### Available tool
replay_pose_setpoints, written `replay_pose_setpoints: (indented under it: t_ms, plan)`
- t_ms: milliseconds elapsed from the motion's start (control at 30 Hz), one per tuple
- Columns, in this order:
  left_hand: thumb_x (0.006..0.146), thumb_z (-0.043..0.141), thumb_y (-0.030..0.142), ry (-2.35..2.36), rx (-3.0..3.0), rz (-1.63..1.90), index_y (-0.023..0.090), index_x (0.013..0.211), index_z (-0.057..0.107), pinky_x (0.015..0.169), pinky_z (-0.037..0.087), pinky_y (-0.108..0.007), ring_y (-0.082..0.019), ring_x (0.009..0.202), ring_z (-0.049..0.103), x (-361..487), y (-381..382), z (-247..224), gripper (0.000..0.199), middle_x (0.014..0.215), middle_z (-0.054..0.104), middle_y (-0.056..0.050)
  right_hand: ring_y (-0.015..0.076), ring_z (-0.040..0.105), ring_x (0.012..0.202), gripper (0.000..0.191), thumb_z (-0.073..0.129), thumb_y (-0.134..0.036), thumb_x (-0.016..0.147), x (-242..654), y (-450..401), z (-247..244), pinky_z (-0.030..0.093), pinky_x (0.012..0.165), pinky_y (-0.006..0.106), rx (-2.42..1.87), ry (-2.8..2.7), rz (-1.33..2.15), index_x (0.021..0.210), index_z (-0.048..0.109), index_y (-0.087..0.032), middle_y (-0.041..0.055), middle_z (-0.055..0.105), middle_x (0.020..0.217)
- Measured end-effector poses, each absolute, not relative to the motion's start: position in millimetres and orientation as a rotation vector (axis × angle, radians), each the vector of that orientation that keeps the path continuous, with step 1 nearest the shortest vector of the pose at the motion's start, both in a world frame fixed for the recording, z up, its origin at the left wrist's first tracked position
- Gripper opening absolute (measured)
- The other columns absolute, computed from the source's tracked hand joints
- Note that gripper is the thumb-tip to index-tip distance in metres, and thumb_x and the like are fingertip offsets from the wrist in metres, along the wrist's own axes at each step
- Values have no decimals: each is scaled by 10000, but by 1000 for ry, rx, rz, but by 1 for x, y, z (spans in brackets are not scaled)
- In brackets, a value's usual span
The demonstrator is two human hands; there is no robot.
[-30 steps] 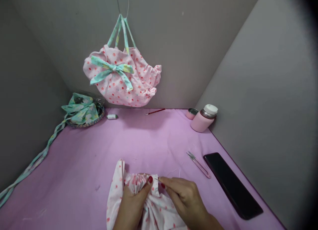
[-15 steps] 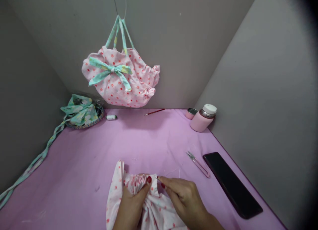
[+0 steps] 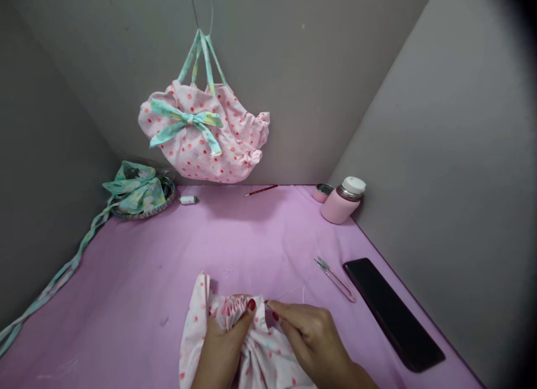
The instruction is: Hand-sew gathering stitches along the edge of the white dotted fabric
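Gathered white-pink cloth with red dots [image 3: 193, 333] lies at the near edge of the table, bunched into ruffles at its upper edge. My left hand [image 3: 226, 338] is closed on it, the thumb pressing the ruffles and the other fingers hidden behind. Just right of the cloth's edge, my right hand [image 3: 314, 333] pinches what looks like a sewing needle, too thin to see clearly. Loose white thread [image 3: 303, 293] trails on the table behind that hand. Pink-handled thread snips [image 3: 335, 280] lie beyond it to the right.
A black phone-like slab [image 3: 394, 313] lies at right. Behind stand a pink flask [image 3: 342, 204] and its cup [image 3: 323, 193]. A red pencil [image 3: 260, 191], a thread spool [image 3: 188, 200] and a basket with green cloth [image 3: 140, 193] sit at the back. A dotted garment [image 3: 197, 143] hangs above.
The right fingertips have shifted very slightly at the cloth's edge. Both hands otherwise keep their places and grips, and the cloth stays put.
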State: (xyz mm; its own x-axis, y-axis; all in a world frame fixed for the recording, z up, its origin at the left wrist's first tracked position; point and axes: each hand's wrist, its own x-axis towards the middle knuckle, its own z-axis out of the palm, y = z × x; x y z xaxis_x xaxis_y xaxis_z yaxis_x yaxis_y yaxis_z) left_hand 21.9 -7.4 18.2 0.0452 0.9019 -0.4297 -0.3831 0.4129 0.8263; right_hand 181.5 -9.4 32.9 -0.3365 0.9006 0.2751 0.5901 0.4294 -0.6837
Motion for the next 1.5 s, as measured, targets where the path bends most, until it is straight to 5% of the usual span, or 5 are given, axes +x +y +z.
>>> replay_pose_setpoints:
  t_ms: [467, 1500]
  plan:
    - [710, 673, 325, 1138, 624, 1044, 160, 736, 648, 754, 489, -321, -219, 768, 661, 20, -7, 22, 168, 767, 715, -57, 158, 664, 663, 305, 386, -116, 825, 181, -9, 33, 526, 671, 232, -1275, -2067, 649, 906, 672, -184, 33, 667, 653]
    - [690, 703, 312, 1154, 584, 1059, 160, 814, 664, 776, 486, -329, -218, 780, 661, 21, -6, 21, 201, 789, 719, -62, 153, 674, 738, 382, 413, -93, 819, 181, -9, 36, 527, 689, 234, -1238, -2031, 737, 1087, 642, -239, 21, 714, 829]
